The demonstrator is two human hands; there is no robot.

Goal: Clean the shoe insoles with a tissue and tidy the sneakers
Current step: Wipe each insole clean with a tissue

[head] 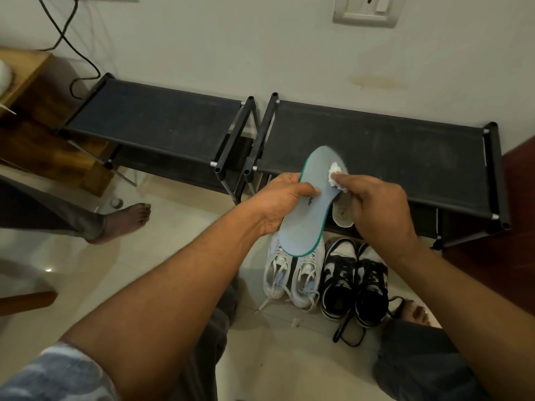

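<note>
My left hand (279, 202) grips a grey-blue insole (311, 209) with a green rim by its middle, holding it up over the shoes. My right hand (379, 208) pinches a crumpled white tissue (423, 175) and presses it on the insole's front half. Below on the floor stand a pair of white sneakers (293, 270) with loose laces and a pair of black-and-white sneakers (354, 280). A second, beige insole (343, 211) lies behind my right hand, partly hidden.
Two low black shoe racks (162, 117) (385, 140) stand against the wall. Another person's bare foot (121, 221) is at the left. A wooden cabinet (26, 91) stands at the far left. A small tissue scrap (296, 322) lies on the tiled floor.
</note>
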